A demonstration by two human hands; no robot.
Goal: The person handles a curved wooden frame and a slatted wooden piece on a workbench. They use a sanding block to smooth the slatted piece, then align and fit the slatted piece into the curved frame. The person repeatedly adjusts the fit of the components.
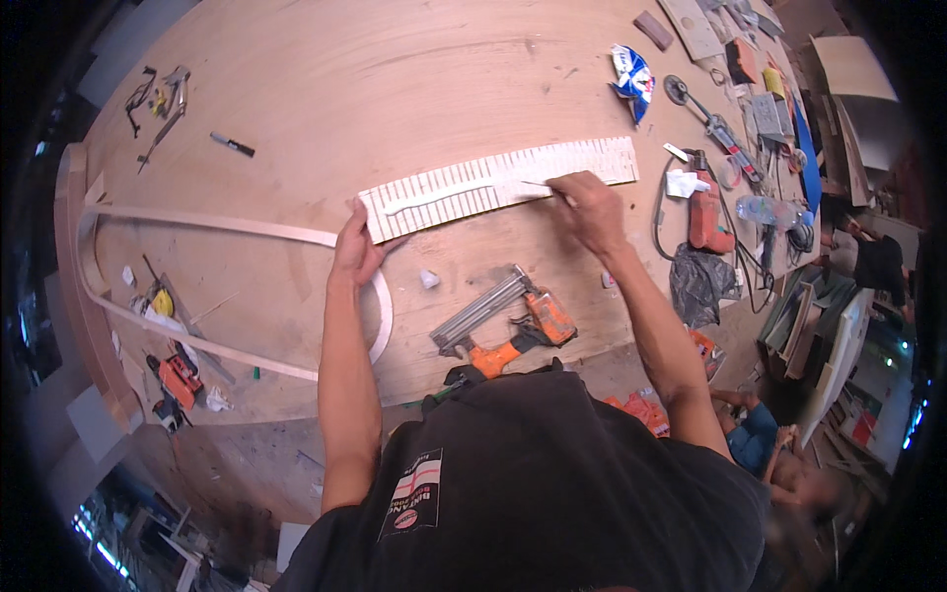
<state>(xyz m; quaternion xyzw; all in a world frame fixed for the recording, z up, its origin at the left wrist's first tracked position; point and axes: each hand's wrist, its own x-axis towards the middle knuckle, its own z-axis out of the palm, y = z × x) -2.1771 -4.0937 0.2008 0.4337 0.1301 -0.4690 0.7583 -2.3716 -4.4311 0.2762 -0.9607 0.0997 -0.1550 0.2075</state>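
Observation:
A long pale wooden board (582, 161) with a row of narrow parallel slots lies slanted in front of me, its right end farther away. Along part of its face runs a bead of white paste (434, 198), thick at the left and smeared thinner toward the middle. My left hand (357, 252) grips the board's left end, thumb at the near corner and fingers partly hidden beneath. Over the right part of the board, my right hand (592, 211) pinches a thin stick (534, 183), its tip at the slotted face.
An orange nail gun (513, 328) and a small white lump (429, 279) lie nearer me. At left is a curved wooden loop frame (227, 227), with a marker (232, 144) beyond it. Rightward sit a blue-white packet (632, 83), red drill (706, 212), plastic bottle (769, 211) and black bag (698, 286).

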